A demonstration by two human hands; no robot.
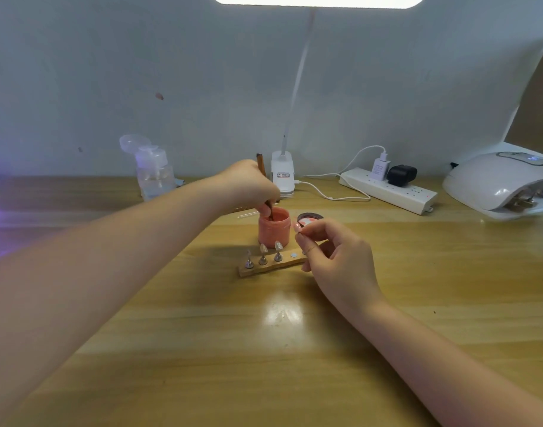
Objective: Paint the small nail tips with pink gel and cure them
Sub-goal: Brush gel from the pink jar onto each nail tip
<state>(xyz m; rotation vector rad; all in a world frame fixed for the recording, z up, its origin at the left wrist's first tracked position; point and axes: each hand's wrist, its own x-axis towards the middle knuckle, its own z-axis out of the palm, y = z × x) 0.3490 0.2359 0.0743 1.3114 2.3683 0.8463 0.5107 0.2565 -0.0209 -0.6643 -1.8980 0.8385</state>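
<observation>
My left hand (251, 186), just above the middle of the frame, grips a brown brush (262, 167) with curled fingers, its tip dipped into the open pink gel jar (274, 230). My right hand (335, 257), just right of centre, pinches one small nail tip (297, 228) between thumb and forefinger, held up close beside the jar; that tip looks pink already, though it is too small to say whether the coat is complete. The two hands are apart, with the jar between them.

Just below the jar lies a wooden strip (271, 268) with three little metal stands (263, 259), each carrying a nail tip that looks pale and unpainted (so most of the painting seems left to do). To their right one bare round spot on the strip shows, probably where the tip in my fingers belongs. The jar's lid (309, 217) lies open just right of the jar.

At the right edge of the frame sits the white curing lamp (498, 180), well apart from the tips. Nothing is inside it as far as I can see, so I judge that curing has not begun.
</observation>
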